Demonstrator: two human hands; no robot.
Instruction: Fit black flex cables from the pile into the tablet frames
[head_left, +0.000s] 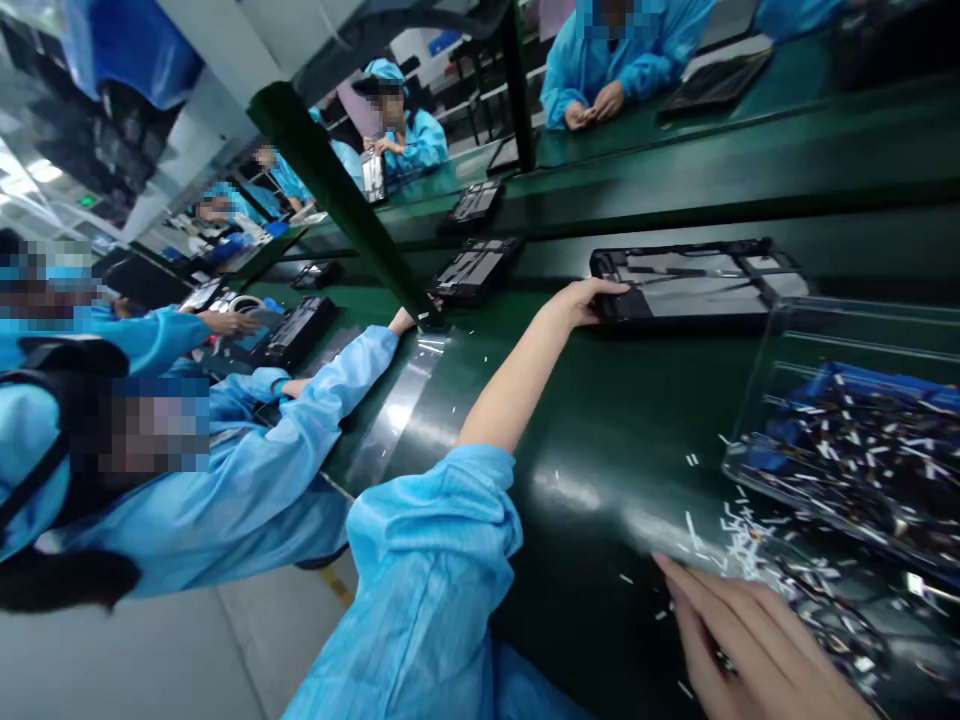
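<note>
My left arm, in a blue sleeve, stretches across the dark green conveyor belt [600,470]. My left hand [589,300] grips the near left edge of a black device frame [697,285] that lies flat on the belt. My right hand [750,640] rests at the lower right with its fingers stretched out flat on the belt, holding nothing. Its fingertips lie among small white paper strips [739,540] scattered there. A clear plastic tray [855,340] holding blue pieces and more scraps stands just beyond my right hand.
Another worker's blue sleeve [300,430] reaches onto the belt at my left, next to a slanted green post [337,190]. More black device frames [472,270] lie further along the belt. Other people in blue gowns work on the far side [622,70].
</note>
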